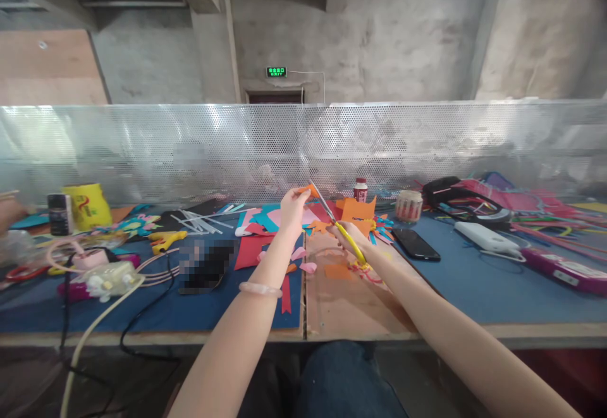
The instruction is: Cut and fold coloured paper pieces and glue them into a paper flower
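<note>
Above the middle of the worktable, my left hand (294,206) pinches a small piece of orange paper (308,190). My right hand (351,234) grips yellow-handled scissors (325,203), whose blades point up and left, against or very near the orange piece. Whether the blades are parted is hard to make out. Behind my right hand stands a larger, ragged orange sheet (358,208). Below my hands lie pink paper scraps (308,267), a red paper strip (286,295) and a flat orange piece (338,271) on the bare wood board (341,304).
A black phone (416,245) and a jar (408,206) lie to the right, near a white glue gun (488,239). On the left are a yellow glue gun (167,241), cables, a power strip (114,279) and a yellow can (90,208). A perforated metal screen (213,152) runs behind.
</note>
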### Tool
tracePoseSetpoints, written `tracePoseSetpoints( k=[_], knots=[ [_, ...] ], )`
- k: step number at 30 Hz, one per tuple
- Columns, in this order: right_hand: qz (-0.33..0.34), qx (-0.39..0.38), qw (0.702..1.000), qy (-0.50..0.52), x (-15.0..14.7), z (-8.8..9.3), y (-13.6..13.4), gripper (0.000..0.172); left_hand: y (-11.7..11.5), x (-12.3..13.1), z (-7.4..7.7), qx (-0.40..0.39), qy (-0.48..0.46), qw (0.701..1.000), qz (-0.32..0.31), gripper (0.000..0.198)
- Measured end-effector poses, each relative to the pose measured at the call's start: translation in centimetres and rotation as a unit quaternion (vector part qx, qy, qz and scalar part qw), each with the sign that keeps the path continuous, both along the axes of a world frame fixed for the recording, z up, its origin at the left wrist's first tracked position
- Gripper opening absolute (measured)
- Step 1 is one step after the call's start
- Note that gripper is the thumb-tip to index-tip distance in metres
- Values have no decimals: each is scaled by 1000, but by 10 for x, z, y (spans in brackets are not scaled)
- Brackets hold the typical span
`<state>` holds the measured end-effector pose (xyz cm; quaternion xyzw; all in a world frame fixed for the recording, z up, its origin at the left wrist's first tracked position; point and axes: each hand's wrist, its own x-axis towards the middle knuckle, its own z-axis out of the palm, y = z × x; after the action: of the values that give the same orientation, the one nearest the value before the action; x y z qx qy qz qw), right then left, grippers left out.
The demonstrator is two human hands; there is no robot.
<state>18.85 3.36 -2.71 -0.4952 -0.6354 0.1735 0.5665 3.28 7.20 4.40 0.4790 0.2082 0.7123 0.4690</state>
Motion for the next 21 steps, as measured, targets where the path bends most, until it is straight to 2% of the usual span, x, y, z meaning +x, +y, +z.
tracePoseSetpoints(
  k=[10, 16, 21],
  knots=[
    [39, -39, 998, -13, -3, 4, -2, 31, 1, 1, -1, 13, -5, 1000, -2, 12],
    [38, -57, 997, -26, 1, 5, -12, 28, -1, 2, 0, 13, -11, 1000, -2, 13],
    [30, -56, 997, -35, -8, 12, -8, 31, -1, 2, 0, 14, -17, 1000, -4, 13]
  ],
)
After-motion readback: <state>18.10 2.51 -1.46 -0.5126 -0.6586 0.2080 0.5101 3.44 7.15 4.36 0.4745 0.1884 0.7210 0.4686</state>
